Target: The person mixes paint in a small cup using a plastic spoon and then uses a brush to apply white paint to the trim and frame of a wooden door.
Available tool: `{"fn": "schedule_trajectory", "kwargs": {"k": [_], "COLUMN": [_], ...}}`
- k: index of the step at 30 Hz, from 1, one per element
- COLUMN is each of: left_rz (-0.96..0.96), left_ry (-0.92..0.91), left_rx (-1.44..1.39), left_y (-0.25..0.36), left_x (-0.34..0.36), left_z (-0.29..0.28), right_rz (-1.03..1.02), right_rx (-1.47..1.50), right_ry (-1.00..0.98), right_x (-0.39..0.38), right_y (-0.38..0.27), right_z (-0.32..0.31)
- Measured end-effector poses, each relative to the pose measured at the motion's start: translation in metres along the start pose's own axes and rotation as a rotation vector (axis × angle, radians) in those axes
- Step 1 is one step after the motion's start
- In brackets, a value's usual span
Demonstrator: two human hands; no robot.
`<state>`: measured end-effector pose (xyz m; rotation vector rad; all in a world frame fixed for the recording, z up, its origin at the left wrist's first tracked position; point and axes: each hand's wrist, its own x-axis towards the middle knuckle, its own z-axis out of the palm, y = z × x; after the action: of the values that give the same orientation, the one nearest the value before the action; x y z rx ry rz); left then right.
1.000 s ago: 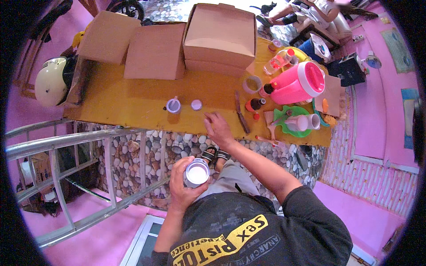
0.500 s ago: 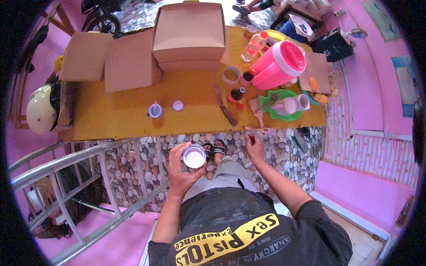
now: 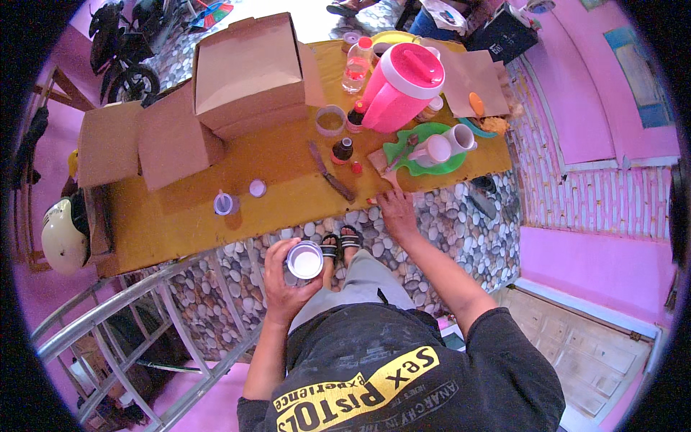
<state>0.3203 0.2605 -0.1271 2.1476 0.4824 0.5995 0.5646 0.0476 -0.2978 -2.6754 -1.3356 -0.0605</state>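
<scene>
Green tray (image 3: 428, 130) beyond right grip (image 3: 398, 216), knife (image 3: 337, 184) leftward, open table (image 3: 288, 169) past it

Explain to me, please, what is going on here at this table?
A person stands at a yellow-topped table. The left hand holds an open round container with something white inside, off the table. The right hand is at the table's near edge; whether its fingers grip anything is too small to tell. On the table, a small cup stands beside a round lid. Farther right are a dark bottle and a pink pitcher.
</scene>
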Motion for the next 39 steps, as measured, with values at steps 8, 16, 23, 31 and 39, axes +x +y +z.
{"fn": "schedule_trajectory", "kwargs": {"k": [8,16,23,31,39], "left_rz": [0.028,0.105,0.235,0.5,0.605], "left_ry": [-0.061,-0.144,-0.343,-0.702,-0.932], "left_rx": [-0.045,-0.062,-0.234,-0.421,-0.411], "left_y": [0.002,0.004,0.001,0.051,0.113], "left_x": [0.003,0.007,0.018,0.048,0.04], "left_z": [0.003,0.013,0.057,0.123,0.188], "right_rz": [-0.147,0.092,0.456,1.284,1.725], "right_rx": [-0.091,0.097,0.046,0.376,0.208], "right_ry": [0.002,0.264,0.409,0.43,0.896], "right_x": [-0.003,-0.017,-0.112,-0.295,-0.417], "right_y": [0.01,0.002,0.036,0.03,-0.026], "right_z": [-0.01,-0.081,-0.102,-0.15,-0.138]}}
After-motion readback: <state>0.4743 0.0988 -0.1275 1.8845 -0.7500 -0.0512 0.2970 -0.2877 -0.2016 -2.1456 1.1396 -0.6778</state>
